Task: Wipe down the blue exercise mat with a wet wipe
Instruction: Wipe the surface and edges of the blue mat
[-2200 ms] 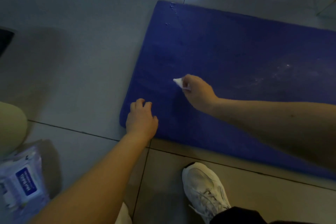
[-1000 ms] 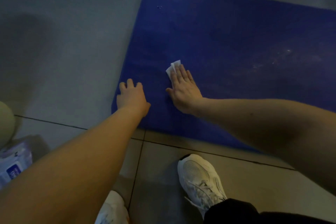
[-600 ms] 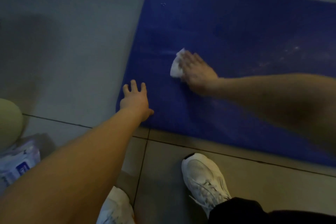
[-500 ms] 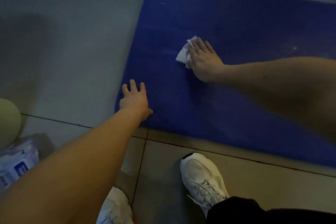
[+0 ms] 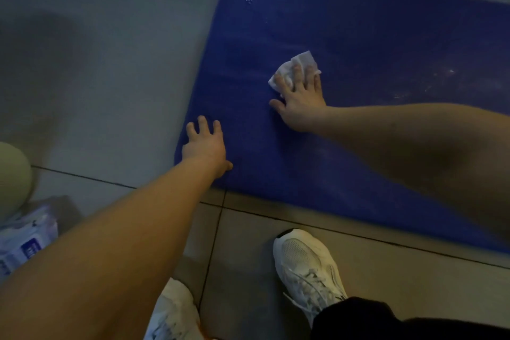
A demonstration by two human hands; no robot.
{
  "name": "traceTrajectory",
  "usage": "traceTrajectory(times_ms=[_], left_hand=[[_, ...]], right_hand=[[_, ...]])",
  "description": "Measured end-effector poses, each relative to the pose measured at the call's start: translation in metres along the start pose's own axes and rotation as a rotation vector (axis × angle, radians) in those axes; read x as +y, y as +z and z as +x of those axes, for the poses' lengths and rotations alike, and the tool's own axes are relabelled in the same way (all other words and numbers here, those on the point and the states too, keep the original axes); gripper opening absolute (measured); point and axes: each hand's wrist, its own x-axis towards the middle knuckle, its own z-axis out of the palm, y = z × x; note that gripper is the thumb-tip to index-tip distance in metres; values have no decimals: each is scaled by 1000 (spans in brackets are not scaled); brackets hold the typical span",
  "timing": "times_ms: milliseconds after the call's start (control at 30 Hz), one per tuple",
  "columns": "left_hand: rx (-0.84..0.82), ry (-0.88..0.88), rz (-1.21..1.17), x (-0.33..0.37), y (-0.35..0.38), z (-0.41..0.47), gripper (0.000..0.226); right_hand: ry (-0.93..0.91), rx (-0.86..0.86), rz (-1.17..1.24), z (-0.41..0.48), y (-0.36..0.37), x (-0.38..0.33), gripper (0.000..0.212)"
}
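Pressure, not pinching, should suit the limp wet wipe (image 5: 303, 61): we press it under our flat, open right grip (image 5: 300, 103) while our open left grip (image 5: 204, 144) steadies the soft blue mat (image 5: 372, 30)

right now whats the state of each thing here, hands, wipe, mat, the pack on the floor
right hand, flat, fingers straight, pressing the wipe onto the mat
wet wipe, crumpled, pinned under the right fingers
blue mat, lying flat on the tile, whitish smears at its right side
left hand, spread, resting on the mat's near left corner
wipe pack, on the floor at far left, open or sealed unclear
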Motion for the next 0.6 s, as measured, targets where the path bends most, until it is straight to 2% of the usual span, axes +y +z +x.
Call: traceTrajectory(times_ms=[133,233,300,400,500,533,600], left_hand=[[-2,2,1,0,0,0,117],[-32,12,1,-2,-1,1,114],[-69,20,-6,-3,-4,3,107],[-99,36,-37,-5,-10,3,88],[-108,16,-77,-3,-9,1,77],[-76,7,-99,-3,-9,0,71],[85,-19,-165,-7,-14,-2,52]], right_hand=[[-63,89,97,-7,9,-10,76],[-324,72,90,-42,29,-15,78],[-535,-15,-10,-79,47,-19,78],[-688,-126,-179,-109,67,-18,76],[-741,-119,-273,-84,52,-6,75],[-709,-80,-279,-68,44,-2,75],[-526,44,-217,-35,22,10,75]])
